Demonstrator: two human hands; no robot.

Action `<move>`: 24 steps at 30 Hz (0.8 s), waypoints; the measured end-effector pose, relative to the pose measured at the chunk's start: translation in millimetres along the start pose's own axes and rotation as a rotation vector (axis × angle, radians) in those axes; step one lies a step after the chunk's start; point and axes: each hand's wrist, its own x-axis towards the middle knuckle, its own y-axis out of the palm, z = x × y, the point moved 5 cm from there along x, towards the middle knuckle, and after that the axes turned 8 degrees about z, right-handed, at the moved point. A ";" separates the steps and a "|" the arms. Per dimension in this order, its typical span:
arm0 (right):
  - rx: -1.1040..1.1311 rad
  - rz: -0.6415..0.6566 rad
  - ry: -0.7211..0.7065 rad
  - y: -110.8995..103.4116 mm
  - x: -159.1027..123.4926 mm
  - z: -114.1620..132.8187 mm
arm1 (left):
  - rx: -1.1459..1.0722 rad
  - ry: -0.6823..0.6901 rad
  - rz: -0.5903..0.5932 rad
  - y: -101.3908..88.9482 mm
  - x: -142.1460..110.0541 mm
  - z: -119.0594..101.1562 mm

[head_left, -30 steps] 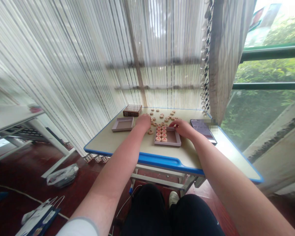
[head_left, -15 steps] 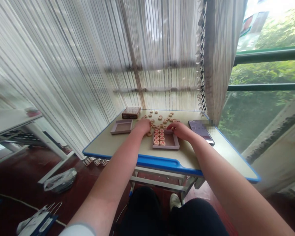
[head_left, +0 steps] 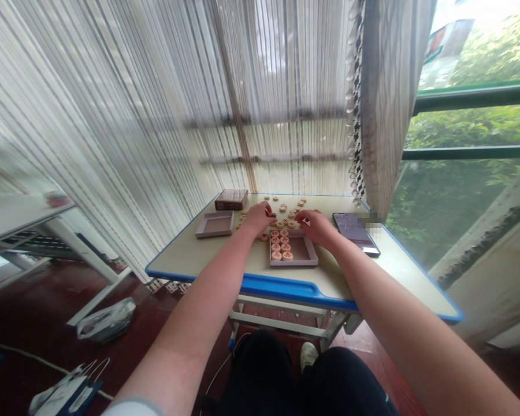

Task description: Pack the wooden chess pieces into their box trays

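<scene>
Round wooden Chinese chess pieces (head_left: 282, 208) lie scattered over the table's far half. A shallow open box (head_left: 303, 248) stands nearer me, with two columns of red-marked Chinese chess pieces (head_left: 286, 247) along its left side. My left hand (head_left: 258, 219) is above the scattered pieces, just behind the box's left end, its fingers closed on a Chinese chess piece (head_left: 273, 215). Behind the box's right corner is my right hand (head_left: 316, 226), its fingers bent together toward the left; what they pinch is too small to make out.
An empty shallow box lid (head_left: 215, 225) lies on the left, with a brown box (head_left: 231, 199) behind it. A tablet-like device (head_left: 356, 234) rests on the right. The table (head_left: 186, 254) has a raised blue edge; a string curtain (head_left: 286, 144) hangs behind it.
My left hand has moved right and slightly away from me, toward the middle of the scattered pieces. My right hand has shifted slightly; the columns in the box look the same.
</scene>
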 end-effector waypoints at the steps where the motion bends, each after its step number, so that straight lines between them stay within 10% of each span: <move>1: 0.001 -0.027 -0.007 -1.6 0.2 -0.2 | -0.084 0.016 0.000 1.1 0.2 -1.7; 10: 0.028 -0.033 -0.043 -1.3 -0.6 2.4 | -0.880 -0.008 0.146 17.4 0.2 -6.0; 24: 0.088 -0.108 -0.002 -11.1 -3.4 -1.1 | -0.880 0.002 0.267 15.6 -7.8 -18.1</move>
